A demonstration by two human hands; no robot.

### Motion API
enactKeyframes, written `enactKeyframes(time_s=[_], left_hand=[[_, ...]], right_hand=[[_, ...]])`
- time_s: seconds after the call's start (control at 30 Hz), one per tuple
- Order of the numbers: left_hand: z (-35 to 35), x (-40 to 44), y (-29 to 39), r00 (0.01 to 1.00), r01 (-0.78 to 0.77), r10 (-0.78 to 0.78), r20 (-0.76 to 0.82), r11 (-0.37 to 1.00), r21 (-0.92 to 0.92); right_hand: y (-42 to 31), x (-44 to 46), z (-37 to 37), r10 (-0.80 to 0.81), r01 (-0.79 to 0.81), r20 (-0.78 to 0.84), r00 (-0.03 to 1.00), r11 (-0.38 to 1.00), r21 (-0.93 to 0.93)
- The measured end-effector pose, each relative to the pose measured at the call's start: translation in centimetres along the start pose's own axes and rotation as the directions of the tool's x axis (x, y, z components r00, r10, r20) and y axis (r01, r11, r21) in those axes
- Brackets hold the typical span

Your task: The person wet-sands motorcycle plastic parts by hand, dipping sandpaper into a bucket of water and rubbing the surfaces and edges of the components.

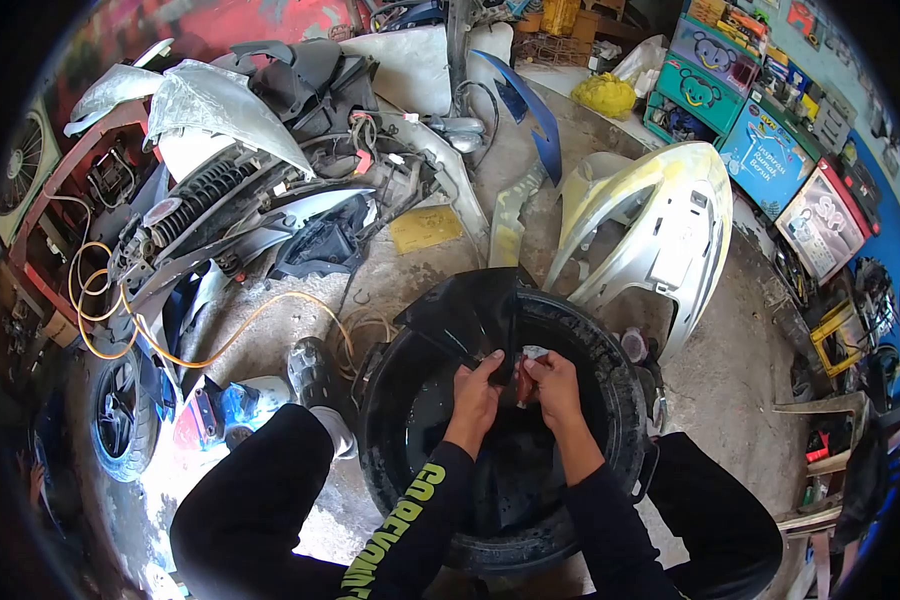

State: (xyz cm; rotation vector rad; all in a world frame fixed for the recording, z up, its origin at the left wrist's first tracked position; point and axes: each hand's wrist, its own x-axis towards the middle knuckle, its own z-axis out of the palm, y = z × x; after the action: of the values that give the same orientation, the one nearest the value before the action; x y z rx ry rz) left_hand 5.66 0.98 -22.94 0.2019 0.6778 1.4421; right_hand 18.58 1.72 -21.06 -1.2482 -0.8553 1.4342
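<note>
A large round black tub [625,400] stands on the floor between my knees, with dark, wet-looking contents. Over its far rim leans a black glossy panel [462,310]. My left hand [477,398] is closed on the panel's lower edge, thumb on top. Beside it, my right hand [552,388] pinches a small reddish-brown piece [524,384] near the same panel's edge. Something pale shows at the right fingertips, too small to make out.
Motorcycle parts and a black spring [200,200] lie at the left, with an orange hose [240,340] on the floor. A white-yellow fairing [685,225] lies beyond the tub. Drawers [695,90] stand back right; a wheel [120,415] lies left.
</note>
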Motion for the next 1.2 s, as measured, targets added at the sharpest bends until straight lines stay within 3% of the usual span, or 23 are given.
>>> enactKeyframes(time_s=[0.13,0.37,0.67,0.73,0.83,1.03,1.2], left_hand=[[-0.7,0.5,-0.4,1.0,0.02,-0.02,-0.007,1.0,-0.019],[-0.8,0.7,-0.8,1.0,0.018,-0.018,0.004,0.999,-0.049],[-0.7,1.4,-1.6,0.999,-0.03,0.025,-0.037,0.987,-0.159],[-0.7,1.5,-1.7,1.0,0.004,-0.009,-0.023,0.974,-0.226],[-0.3,1.5,-1.9,0.999,0.0,-0.009,-0.034,0.967,-0.256],[-0.5,1.6,-1.9,0.998,-0.017,0.003,-0.063,0.974,-0.225],[0.5,0.7,-2.1,0.995,-0.068,0.049,-0.088,0.971,-0.228]], right_hand=[[0.0,-0.1,-0.2,-0.021,0.022,0.004,1.0,0.994,-0.111],[0.0,-0.1,0.9,-0.005,0.004,-0.042,0.999,1.0,-0.022],[0.4,-0.9,1.9,-0.036,0.023,-0.112,0.993,0.993,-0.119],[1.6,-0.5,2.3,-0.177,0.147,-0.227,0.958,0.979,-0.144],[2.1,-0.4,2.5,-0.225,0.192,-0.275,0.935,0.971,-0.144],[0.8,-1.4,3.1,-0.173,0.104,-0.333,0.927,0.971,-0.217],[1.4,0.0,2.6,-0.26,0.166,-0.325,0.909,0.943,-0.29]])
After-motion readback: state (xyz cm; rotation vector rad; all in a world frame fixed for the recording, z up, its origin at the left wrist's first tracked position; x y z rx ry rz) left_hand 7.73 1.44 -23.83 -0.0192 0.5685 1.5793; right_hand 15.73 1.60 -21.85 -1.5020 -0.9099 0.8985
